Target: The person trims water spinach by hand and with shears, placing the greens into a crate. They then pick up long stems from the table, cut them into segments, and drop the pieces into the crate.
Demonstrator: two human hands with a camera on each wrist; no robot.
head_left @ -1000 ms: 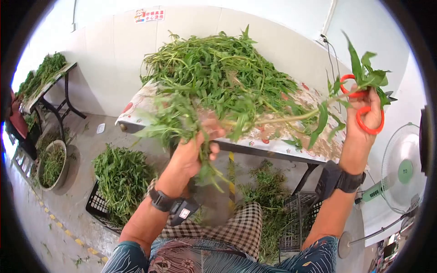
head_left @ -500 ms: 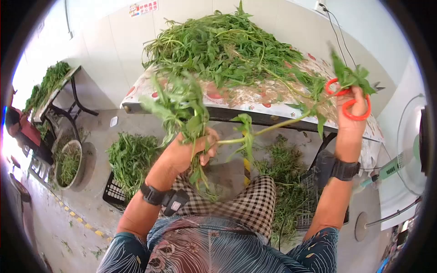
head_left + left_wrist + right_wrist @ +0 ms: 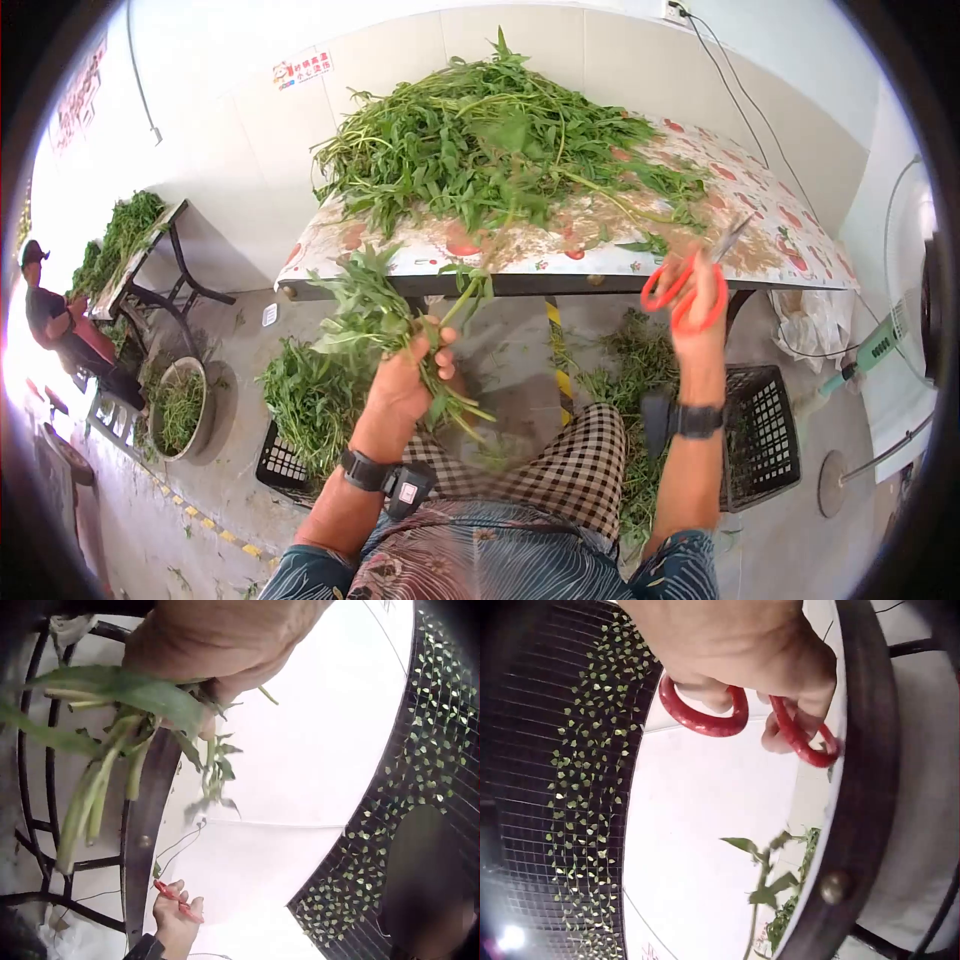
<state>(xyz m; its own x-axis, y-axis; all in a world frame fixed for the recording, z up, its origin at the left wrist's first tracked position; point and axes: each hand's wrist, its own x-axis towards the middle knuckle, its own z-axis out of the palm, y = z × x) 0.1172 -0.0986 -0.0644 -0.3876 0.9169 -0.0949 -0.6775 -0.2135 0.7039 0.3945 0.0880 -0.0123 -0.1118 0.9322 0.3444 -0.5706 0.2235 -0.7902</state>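
Observation:
My left hand grips a bunch of leafy green stems in front of the table. Their pale cut ends point down past the palm in the left wrist view. One longer stem rises from this hand toward the leaf heap, its far end blurred. Off to the right, my right hand holds red-handled scissors, fingers through the loops. Their metal blades point up and away over the table edge. In the right wrist view both red loops show, and a leafy tip stands apart from them.
A large heap of greens covers the back of the cloth-topped table. Below stand a filled crate at left and a black crate at right. A fan is at far right; another person is far left.
My right hand with the scissors has come down and left, and the long stem's leafy end is no longer in it. That stem now points up from my left hand, which still holds the bunch.

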